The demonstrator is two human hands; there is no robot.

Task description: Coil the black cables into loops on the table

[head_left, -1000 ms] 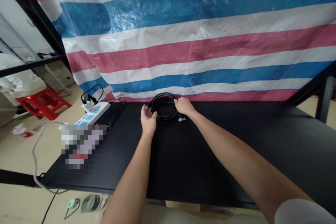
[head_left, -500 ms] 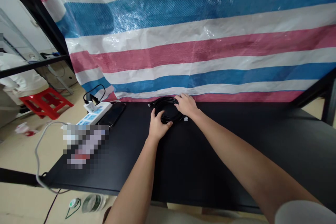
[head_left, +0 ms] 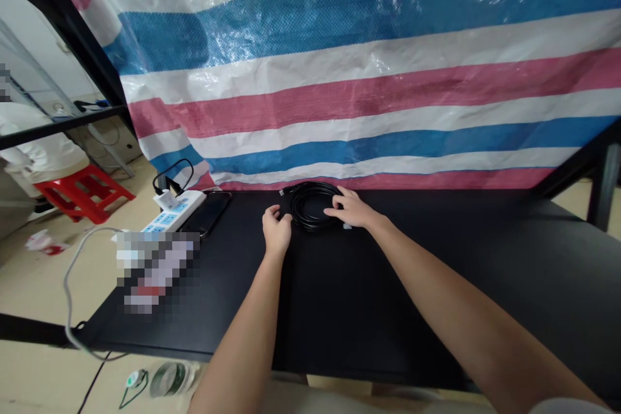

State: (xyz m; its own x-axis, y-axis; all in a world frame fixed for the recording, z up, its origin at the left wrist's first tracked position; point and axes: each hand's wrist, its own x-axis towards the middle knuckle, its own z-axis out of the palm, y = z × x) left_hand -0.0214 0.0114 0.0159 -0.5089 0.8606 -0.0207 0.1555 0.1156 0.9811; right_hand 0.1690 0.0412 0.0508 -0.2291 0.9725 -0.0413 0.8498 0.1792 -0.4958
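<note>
nearest, on the black tabletop (head_left: 388, 310), the left hand (head_left: 277, 231) sits just left of the coiled black cable (head_left: 310, 206). its fingers are half curled, the hand narrow and holding nothing; at this angle i cannot tell if the fingertips touch the loops. the right hand (head_left: 353, 211) is at the coil's right side, fingers stretched over the loops. they rest there with no clear grip; whether they pinch anything i cannot tell.

the coil lies flat near the tabletop's far edge. a black plug end (head_left: 284, 191) pokes out at its far left, and a pale cable end (head_left: 347, 226) shows at its right, just under the right hand.

step in hand, as i judge it: both hands working at the coil, one on it, one beside it. no finger is under the loops, so raising the coil would call for getting under an edge.

against the earlier frame, the left hand has come off the coil's near side to sit beside it, and the right hand reaches further across.

left of the coil: a black phone (head_left: 206, 213), then a white power strip (head_left: 177, 210). beyond the coil hangs a striped tarp (head_left: 369, 77); far left, a red stool (head_left: 85, 193).
</note>
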